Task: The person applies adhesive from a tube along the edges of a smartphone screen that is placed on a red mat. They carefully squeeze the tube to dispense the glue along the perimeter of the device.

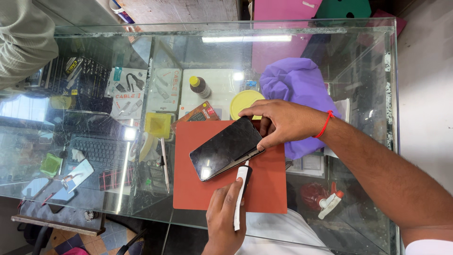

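Note:
A black smartphone (224, 147) lies tilted on a red mat (269, 189) on top of a glass counter. Its dark screen panel looks slightly lifted from the body along the lower right edge. My right hand (283, 123), with a red thread at the wrist, grips the phone's upper right end. My left hand (224, 222) holds a white tube with a black tip (240, 193). The tip touches the phone's lower edge near the gap.
A purple cloth (297, 82), a yellow lid (243, 101) and a small brown bottle with a yellow cap (200, 86) lie behind the mat. A slim metal tool (164, 163) lies left of it. Packaged cables show under the glass. Another person's sleeve (23, 42) is at top left.

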